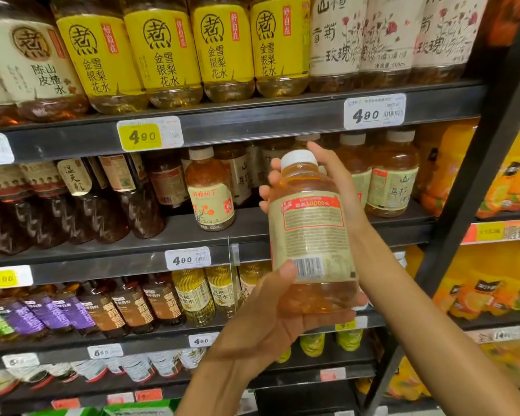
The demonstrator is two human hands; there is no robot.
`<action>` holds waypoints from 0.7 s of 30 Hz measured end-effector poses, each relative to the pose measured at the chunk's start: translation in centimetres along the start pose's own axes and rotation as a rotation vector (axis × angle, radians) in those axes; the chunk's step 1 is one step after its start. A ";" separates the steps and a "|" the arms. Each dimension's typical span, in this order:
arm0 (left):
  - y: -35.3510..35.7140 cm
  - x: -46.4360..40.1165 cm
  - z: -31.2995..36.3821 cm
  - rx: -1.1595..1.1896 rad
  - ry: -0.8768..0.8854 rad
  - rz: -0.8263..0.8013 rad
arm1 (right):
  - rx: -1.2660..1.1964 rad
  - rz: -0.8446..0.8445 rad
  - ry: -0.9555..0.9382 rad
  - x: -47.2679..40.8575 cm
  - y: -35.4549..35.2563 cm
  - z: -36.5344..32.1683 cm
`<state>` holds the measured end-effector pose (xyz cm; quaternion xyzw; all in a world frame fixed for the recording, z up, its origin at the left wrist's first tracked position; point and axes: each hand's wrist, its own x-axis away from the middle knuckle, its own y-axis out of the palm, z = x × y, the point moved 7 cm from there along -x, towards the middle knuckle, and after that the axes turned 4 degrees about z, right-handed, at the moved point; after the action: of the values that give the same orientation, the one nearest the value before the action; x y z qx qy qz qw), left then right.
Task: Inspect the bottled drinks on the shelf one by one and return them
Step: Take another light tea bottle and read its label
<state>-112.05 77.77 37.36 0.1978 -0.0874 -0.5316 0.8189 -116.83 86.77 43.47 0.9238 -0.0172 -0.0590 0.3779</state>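
Shelves (252,127) of drinks fill the frame. At centre right I see my left hand (270,322) cupping the bottle's (311,235) base, thumb on its barcode. My right hand (327,187) wraps its neck from behind.

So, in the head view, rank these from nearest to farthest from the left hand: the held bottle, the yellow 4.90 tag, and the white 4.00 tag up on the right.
1. Held bottle: resting in the left hand, thumb on its barcode.
2. Yellow 4.90 tag: on the shelf edge up and to the left.
3. White 4.00 tag: on the same shelf edge, upper right, a bit farther off.
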 end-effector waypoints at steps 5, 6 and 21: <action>-1.5 0.9 1.6 -0.335 0.025 0.077 | 0.217 0.180 -0.134 1.0 -1.3 -2.3; -1.3 0.9 1.5 -0.367 0.031 0.068 | 0.293 0.226 -0.154 1.2 -1.5 -2.5; 0.6 0.7 0.3 0.388 -0.039 -0.082 | -0.023 0.049 -0.018 1.8 0.3 0.9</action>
<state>-111.34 77.28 37.89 0.3449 -0.1958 -0.5415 0.7413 -115.14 85.75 42.86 0.9182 -0.0427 -0.0580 0.3896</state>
